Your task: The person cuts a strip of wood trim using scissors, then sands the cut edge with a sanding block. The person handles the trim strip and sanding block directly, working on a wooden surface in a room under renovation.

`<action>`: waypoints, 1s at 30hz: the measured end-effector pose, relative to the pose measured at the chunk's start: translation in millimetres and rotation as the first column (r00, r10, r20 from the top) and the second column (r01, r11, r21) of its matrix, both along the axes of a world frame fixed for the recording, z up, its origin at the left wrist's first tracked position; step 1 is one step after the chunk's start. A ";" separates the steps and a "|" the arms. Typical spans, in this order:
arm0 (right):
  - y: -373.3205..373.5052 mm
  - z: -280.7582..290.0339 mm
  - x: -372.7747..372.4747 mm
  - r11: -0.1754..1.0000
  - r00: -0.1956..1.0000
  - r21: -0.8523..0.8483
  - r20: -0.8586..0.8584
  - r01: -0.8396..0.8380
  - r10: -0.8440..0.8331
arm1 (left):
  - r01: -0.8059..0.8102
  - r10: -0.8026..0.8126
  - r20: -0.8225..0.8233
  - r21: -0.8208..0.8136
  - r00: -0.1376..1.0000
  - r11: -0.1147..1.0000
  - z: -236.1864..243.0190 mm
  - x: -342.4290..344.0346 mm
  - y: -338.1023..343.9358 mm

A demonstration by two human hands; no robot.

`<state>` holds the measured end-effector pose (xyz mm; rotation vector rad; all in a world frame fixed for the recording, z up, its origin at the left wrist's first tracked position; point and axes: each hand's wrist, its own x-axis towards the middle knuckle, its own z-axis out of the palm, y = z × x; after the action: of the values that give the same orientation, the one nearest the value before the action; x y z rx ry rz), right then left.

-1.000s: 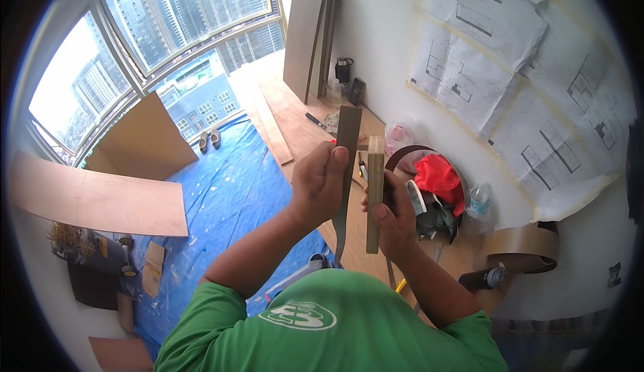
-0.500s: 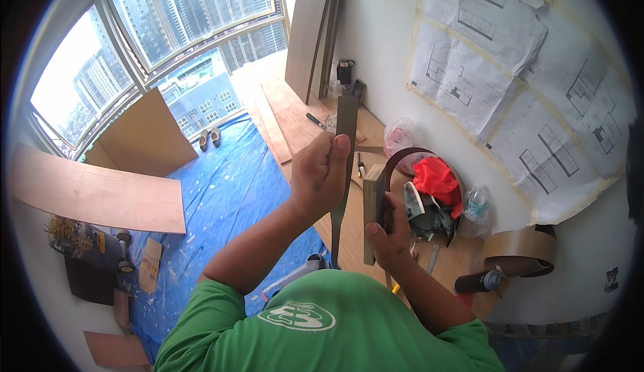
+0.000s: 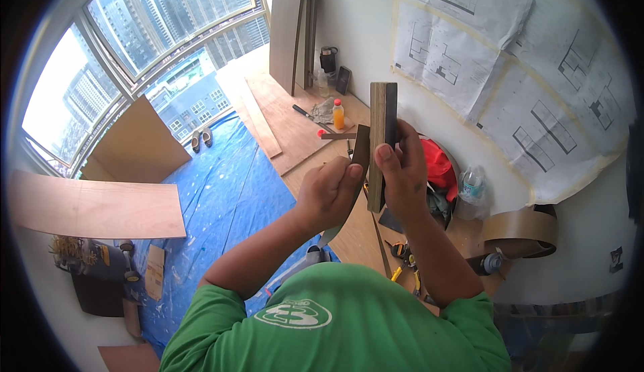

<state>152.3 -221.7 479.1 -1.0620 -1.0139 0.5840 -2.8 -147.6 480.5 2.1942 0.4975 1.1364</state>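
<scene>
The right hand (image 3: 402,171) holds a wood block (image 3: 381,140) up in front of the chest. The block stands upright. The fingers (image 3: 388,161) are curled tight around its lower half, with the thumb pressed on the near face. The left hand (image 3: 329,191) is just beside it, closed into a loose fist. Its fingers pinch a thin dark strip (image 3: 360,154) that touches the left edge of the block and hangs down past the hand.

Below the hands, wood boards (image 3: 288,117) lie on the floor beside a blue sheet (image 3: 228,191). An orange bottle (image 3: 339,114) stands on the boards. A red cloth (image 3: 437,164) sits in a round bin near the wall. Big paper drawings (image 3: 483,57) are stuck on the wall.
</scene>
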 end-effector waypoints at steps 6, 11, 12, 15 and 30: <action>-53.1 -103.2 -19.7 0.940 0.959 -0.202 -0.132 -0.275 0.252 | -0.151 0.170 0.159 -0.126 0.972 0.981 9.0 8.9 25.3; -40.9 -91.2 1.0 0.961 0.904 -0.011 -0.343 -0.276 0.256 | -0.204 0.218 0.142 -0.108 0.965 0.973 11.7 14.6 28.3; -36.9 -80.6 1.4 0.961 0.908 0.015 -0.323 -0.278 0.268 | -0.201 0.215 0.140 -0.111 0.967 0.973 11.2 15.5 27.5; -31.0 -62.8 -5.7 0.951 0.866 0.091 -0.394 -0.296 0.308 | -0.176 0.201 0.162 -0.157 0.966 0.972 11.7 23.4 23.6; -33.3 -64.4 -22.7 0.925 0.828 0.094 -0.419 -0.369 0.373 | 0.166 0.155 0.462 -0.582 0.873 0.796 22.3 56.2 49.7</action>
<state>129.7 -255.0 414.7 -0.6773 -0.8272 1.0829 53.4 -97.9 502.9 1.2839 0.5333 1.2559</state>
